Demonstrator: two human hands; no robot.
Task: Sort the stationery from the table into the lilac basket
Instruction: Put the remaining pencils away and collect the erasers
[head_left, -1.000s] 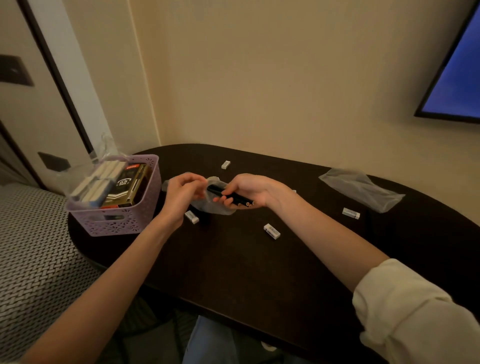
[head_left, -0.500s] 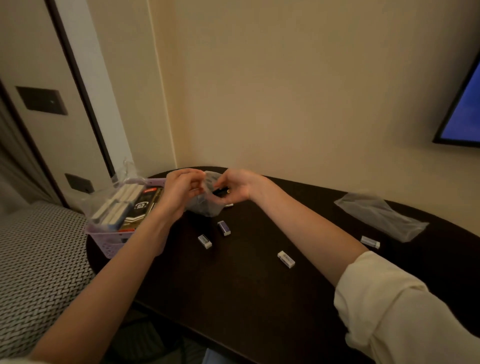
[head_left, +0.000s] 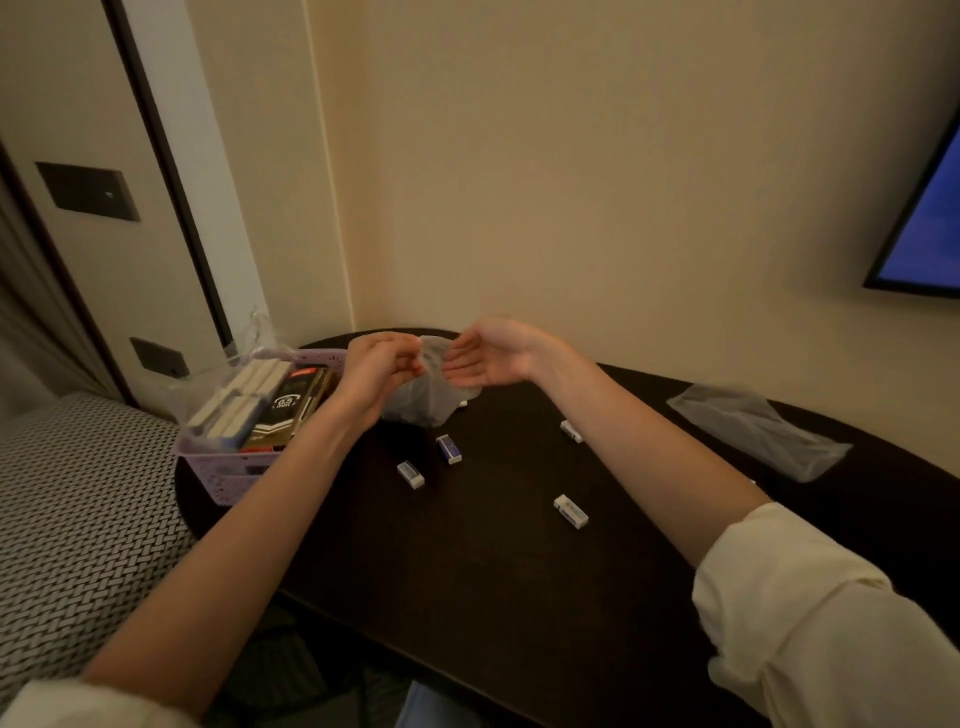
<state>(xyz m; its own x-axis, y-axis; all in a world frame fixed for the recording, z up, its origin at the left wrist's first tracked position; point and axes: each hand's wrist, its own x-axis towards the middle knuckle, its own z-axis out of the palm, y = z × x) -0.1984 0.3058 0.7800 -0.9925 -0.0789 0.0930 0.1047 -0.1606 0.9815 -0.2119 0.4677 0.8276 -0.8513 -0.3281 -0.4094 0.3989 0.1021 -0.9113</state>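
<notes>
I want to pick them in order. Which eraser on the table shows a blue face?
The eraser just below the held plastic bag, beside another eraser. Its top looks dark blue; the others appear mostly white.

"0.5" on black pack (head_left: 287, 410)
</notes>
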